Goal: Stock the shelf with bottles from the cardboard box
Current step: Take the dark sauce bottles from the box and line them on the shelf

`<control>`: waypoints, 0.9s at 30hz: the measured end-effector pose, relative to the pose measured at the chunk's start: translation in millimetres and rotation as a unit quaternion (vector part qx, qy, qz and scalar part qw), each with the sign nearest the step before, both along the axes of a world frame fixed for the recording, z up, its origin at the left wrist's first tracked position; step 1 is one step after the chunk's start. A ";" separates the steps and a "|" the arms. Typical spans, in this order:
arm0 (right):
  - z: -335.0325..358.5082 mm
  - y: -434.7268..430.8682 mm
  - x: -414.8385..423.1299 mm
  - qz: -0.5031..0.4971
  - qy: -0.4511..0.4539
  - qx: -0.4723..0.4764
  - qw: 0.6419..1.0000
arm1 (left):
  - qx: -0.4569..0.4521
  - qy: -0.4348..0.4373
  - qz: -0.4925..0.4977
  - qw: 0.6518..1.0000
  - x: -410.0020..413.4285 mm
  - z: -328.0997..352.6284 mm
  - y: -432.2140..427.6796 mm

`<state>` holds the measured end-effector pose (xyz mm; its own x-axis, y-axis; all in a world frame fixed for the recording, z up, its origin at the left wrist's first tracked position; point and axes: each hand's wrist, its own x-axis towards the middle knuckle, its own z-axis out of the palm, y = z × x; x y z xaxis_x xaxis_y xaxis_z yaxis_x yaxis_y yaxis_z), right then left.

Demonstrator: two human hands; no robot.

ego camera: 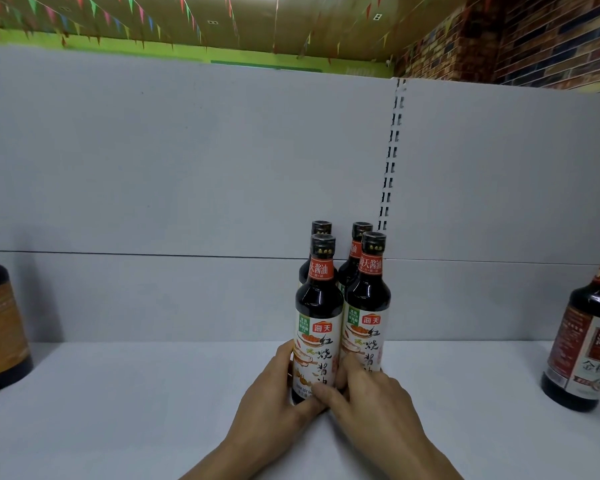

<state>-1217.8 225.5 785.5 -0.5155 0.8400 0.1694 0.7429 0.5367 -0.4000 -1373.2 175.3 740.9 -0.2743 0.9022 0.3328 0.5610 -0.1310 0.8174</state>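
Several dark soy sauce bottles with red neck labels stand upright in a tight block on the white shelf (153,393). The front left bottle (317,317) has my left hand (274,393) wrapped around its lower part. My right hand (371,400) grips the base of the front right bottle (368,306), with its fingers also touching the left one. Two more bottles (359,244) stand right behind, against the grey back panel. The cardboard box is out of view.
A large dark bottle (0,327) stands at the shelf's far left edge of view. Another large bottle with a red and white label (589,341) stands at the far right. A slotted upright (392,150) runs up the back panel behind the group.
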 end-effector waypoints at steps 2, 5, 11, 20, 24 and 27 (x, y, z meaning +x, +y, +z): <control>-0.2 0.8 1.7 0.010 -0.007 0.008 1.000 | -0.004 0.010 0.008 1.000 -0.1 -0.6 2.3; -1.2 2.5 3.3 0.019 -0.004 0.014 1.000 | -0.013 0.024 0.022 0.999 0.0 -0.8 4.8; -6.4 5.2 2.5 0.007 -0.007 0.020 1.000 | -0.030 0.066 0.066 0.995 2.6 -1.9 11.5; -10.8 11.3 3.3 0.006 -0.012 0.030 0.999 | -0.037 0.088 0.089 0.991 3.2 -5.3 18.0; -11.0 11.5 5.0 0.006 -0.016 0.042 0.999 | -0.037 0.092 0.101 0.990 3.0 -5.9 20.4; -11.4 12.1 5.5 0.002 -0.021 0.043 0.999 | -0.038 0.093 0.105 0.989 3.5 -6.2 20.9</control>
<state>-1212.3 237.6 774.1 -0.5271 0.8212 0.2187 0.7554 0.5707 -0.3220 -1369.7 196.2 734.7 -0.3998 0.8556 0.3288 0.7103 0.0624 0.7011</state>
